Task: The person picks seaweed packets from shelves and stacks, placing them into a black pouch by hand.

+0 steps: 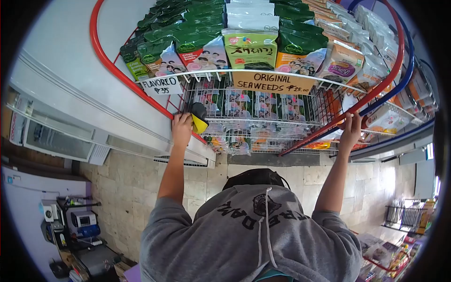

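My left hand [182,129] is closed over the red tube [159,109] at the left side of a wire display rack. Right beside its thumb is a black and yellow object [200,123] of a kind I cannot make out. On the other side, my right hand [350,130] grips the rack's right red tube [324,131], beside a blue tube [376,104]. Between my hands, seaweed snack packs [251,49] stand in rows on the top shelf, above handwritten signs [272,83]. More packs [263,104] fill the lower wire shelves.
A neighbouring rack [416,96] with more packs adjoins on the right. White cabinetry [103,108] runs along the left. Pale floor tiles [127,188] lie below. At the lower left is a dark desk [96,261] with equipment; a stocked shelf [387,254] stands lower right.
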`<state>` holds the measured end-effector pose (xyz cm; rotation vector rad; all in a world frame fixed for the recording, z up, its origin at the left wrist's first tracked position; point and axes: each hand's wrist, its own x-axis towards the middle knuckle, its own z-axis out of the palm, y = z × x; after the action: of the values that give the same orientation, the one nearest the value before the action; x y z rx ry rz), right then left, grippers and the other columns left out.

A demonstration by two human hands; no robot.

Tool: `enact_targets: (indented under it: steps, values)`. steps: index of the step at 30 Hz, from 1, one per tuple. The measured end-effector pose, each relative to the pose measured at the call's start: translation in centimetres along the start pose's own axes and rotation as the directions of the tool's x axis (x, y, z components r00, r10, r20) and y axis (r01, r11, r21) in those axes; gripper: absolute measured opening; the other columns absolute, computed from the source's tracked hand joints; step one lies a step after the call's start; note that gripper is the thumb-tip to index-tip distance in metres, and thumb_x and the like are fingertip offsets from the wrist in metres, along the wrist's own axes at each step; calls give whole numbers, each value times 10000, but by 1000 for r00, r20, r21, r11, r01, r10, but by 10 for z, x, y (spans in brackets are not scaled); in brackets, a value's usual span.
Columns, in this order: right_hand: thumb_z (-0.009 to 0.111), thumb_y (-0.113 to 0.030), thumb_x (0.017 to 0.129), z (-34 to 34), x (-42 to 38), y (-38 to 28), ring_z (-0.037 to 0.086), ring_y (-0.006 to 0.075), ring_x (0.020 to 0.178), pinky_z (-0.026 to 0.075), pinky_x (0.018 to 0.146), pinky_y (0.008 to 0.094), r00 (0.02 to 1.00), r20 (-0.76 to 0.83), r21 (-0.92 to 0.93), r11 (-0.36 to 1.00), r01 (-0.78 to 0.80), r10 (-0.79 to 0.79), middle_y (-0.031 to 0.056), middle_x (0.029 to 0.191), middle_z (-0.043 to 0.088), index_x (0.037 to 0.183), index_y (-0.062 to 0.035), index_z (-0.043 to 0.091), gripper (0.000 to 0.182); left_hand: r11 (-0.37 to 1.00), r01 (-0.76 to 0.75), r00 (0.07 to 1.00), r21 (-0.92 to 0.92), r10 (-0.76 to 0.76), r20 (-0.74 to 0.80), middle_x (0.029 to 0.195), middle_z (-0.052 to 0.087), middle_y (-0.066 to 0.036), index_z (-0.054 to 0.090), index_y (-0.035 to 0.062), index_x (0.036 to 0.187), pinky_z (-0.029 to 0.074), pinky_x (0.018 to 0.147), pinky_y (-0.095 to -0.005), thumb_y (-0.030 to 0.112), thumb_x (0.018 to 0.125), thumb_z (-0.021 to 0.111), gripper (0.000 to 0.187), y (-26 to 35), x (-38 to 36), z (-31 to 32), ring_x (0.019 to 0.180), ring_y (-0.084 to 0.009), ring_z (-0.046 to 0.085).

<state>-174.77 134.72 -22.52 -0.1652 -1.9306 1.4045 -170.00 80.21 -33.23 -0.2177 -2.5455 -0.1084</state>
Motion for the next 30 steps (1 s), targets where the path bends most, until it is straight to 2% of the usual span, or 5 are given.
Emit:
enact_targets:
  steps: [8, 19, 22, 25, 30]
  values:
    - [593, -151, 885, 114, -141, -50, 548, 132, 894, 442, 839, 264, 714, 698, 228, 927, -299, 59, 68, 1050, 556, 1214, -24, 500, 365, 547, 170, 947, -820, -321, -18, 978, 617, -139, 627, -35, 972, 467, 767, -344, -37, 790, 533, 205, 141, 51, -3, 879, -323, 581]
    - [556, -67, 874, 79, -51, -35, 584, 112, 850, 446, 780, 233, 834, 483, 318, 833, -453, 269, 55, 937, 645, 1075, 21, 609, 225, 580, -2, 988, -814, -125, -92, 1017, 593, -96, 550, 7, 1093, 468, 748, -304, 111, 847, 613, 275, 240, 100, 19, 895, -218, 577]
    - [576, -131, 868, 98, -50, -54, 609, 156, 855, 459, 795, 275, 651, 713, 236, 785, -573, 261, 92, 946, 657, 1075, 33, 611, 267, -435, 489, 828, -756, -38, 559, 964, 578, -34, 559, 32, 1020, 460, 744, -273, 184, 941, 512, 178, 288, 86, 43, 884, -134, 566]
    - [596, -195, 840, 107, -60, -62, 625, 357, 800, 472, 779, 366, 528, 822, 167, 977, 135, -213, 237, 853, 636, 1058, -20, 626, 281, -316, 505, 845, -803, -6, 534, 945, 586, -50, 569, 43, 1007, 467, 730, -290, 191, 931, 514, 176, 309, 104, 62, 866, -156, 578]
    - [629, -155, 847, 3, -17, -82, 658, 242, 725, 502, 669, 326, 565, 822, 75, 997, 20, -73, 166, 816, 661, 1087, -29, 607, 272, -19, 479, 878, -878, 42, 478, 897, 606, -90, 594, 69, 975, 482, 696, -332, 207, 904, 519, 172, 340, 153, 102, 819, -212, 606]
